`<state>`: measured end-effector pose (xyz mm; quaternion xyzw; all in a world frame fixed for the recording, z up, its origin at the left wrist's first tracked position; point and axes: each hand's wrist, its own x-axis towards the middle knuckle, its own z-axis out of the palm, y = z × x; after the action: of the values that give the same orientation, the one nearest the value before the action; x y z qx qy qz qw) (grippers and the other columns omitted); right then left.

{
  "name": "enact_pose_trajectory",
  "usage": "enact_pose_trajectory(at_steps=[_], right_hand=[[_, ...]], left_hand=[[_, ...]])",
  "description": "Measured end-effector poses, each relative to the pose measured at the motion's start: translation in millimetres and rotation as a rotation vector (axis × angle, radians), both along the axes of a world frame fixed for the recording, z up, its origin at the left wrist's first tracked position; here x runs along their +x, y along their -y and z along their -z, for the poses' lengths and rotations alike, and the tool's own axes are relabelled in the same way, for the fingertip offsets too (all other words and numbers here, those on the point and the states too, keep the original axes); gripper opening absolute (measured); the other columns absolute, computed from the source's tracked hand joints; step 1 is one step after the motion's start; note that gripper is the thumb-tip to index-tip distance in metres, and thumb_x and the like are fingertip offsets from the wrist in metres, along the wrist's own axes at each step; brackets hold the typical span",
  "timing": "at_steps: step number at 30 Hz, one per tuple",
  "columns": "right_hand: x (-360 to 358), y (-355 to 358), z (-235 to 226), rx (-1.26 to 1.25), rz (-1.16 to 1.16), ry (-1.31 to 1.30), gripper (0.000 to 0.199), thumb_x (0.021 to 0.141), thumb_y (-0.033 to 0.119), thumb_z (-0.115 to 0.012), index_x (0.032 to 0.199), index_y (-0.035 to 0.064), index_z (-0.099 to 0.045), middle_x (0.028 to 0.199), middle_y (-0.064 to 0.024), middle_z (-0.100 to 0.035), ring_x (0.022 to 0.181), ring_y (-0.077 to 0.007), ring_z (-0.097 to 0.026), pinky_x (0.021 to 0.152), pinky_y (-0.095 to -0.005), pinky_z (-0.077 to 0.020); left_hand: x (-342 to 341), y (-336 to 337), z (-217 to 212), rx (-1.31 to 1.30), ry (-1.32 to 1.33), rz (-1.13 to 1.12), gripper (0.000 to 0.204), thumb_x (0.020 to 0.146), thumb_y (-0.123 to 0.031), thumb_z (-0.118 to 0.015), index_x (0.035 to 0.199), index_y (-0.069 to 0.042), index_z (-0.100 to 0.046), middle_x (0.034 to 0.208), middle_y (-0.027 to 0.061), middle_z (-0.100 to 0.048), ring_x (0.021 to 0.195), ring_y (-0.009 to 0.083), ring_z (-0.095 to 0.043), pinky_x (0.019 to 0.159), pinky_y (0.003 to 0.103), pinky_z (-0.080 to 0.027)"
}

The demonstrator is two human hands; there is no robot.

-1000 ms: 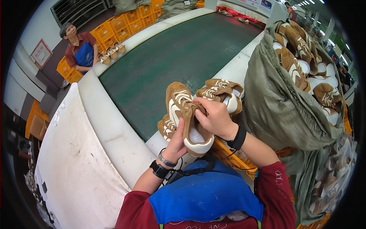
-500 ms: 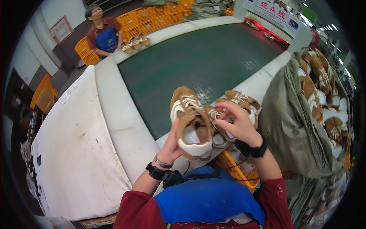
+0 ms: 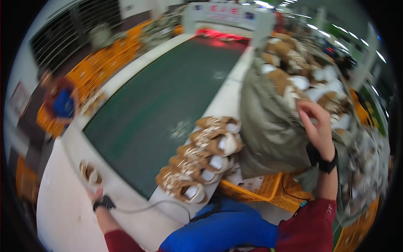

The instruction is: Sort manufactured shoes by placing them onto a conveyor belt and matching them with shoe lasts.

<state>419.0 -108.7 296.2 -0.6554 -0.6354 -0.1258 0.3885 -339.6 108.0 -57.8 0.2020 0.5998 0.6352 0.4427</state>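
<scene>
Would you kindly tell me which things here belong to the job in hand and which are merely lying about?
Apparently in the job:
shoe at the left hand
green sack of shoes near the right hand
shoe row on the white ledge

Apparently lying about:
clear plastic bag
stacked orange crates

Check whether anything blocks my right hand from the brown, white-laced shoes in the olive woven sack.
Nothing visible blocks your right hand from the brown, white-laced shoes heaped in the olive woven sack; its mouth is open.
</scene>
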Motion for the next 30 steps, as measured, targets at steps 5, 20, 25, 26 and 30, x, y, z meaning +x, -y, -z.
enact_pose_trajectory(at_steps=[5, 20, 25, 26, 30], right_hand=[[121, 14, -24, -0.262, 0.379, 0.118, 0.027, 0.076, 0.013, -0.061, 0.101, 0.0027, -0.062, 0.091, -0.0132, -0.064, 0.076, -0.0259, -0.062, 0.070, -0.0333, -0.0489], [135, -18, -19, 0.568, -0.347, -1.301, 0.035, 0.083, 0.019, -0.064, 0.112, 0.0069, -0.048, 0.102, -0.0061, -0.059, 0.092, -0.0183, -0.059, 0.077, -0.0361, -0.0485], [101, -19, 20, 0.450, -0.908, -1.657, 0.030, 0.092, 0.025, -0.047, 0.117, 0.0091, -0.052, 0.118, -0.0055, -0.056, 0.110, -0.0200, -0.051, 0.098, -0.0402, -0.0359], [77, -22, 30, 0.346, -1.139, -1.535, 0.035, 0.093, 0.025, -0.044, 0.122, 0.0067, -0.049, 0.124, -0.0073, -0.052, 0.117, -0.0230, -0.046, 0.102, -0.0411, -0.0320], [18, -29, 70, 0.224, -1.307, -1.661, 0.044, 0.086, 0.020, -0.045, 0.123, -0.0033, -0.045, 0.123, -0.0159, -0.052, 0.114, -0.0311, -0.049, 0.100, -0.0438, -0.0355]], left_hand=[[24, -54, 36, -0.260, 0.301, -0.142, 0.087, 0.072, -0.057, -0.060, 0.140, -0.021, -0.020, 0.139, 0.0095, -0.024, 0.119, 0.0260, -0.034, 0.095, 0.046, -0.032], [361, 53, -180, 0.463, -0.490, 0.842, 0.027, 0.085, -0.004, -0.053, 0.111, -0.002, -0.053, 0.098, 0.0075, -0.058, 0.092, 0.0147, -0.056, 0.082, 0.025, -0.045], [450, 114, -245, 1.145, -1.055, 0.755, 0.055, 0.067, -0.007, -0.070, 0.117, -0.002, -0.048, 0.121, 0.0179, -0.048, 0.113, 0.0365, -0.044, 0.095, 0.044, -0.036], [460, 123, -255, 1.261, -1.057, 0.742, 0.058, 0.065, -0.010, -0.073, 0.117, -0.004, -0.048, 0.123, 0.0179, -0.045, 0.115, 0.0385, -0.042, 0.094, 0.046, -0.036], [497, 155, -281, 1.524, -1.005, 0.646, 0.048, 0.061, -0.024, -0.077, 0.105, -0.013, -0.060, 0.124, 0.0172, -0.044, 0.115, 0.0356, -0.041, 0.091, 0.047, -0.036]])
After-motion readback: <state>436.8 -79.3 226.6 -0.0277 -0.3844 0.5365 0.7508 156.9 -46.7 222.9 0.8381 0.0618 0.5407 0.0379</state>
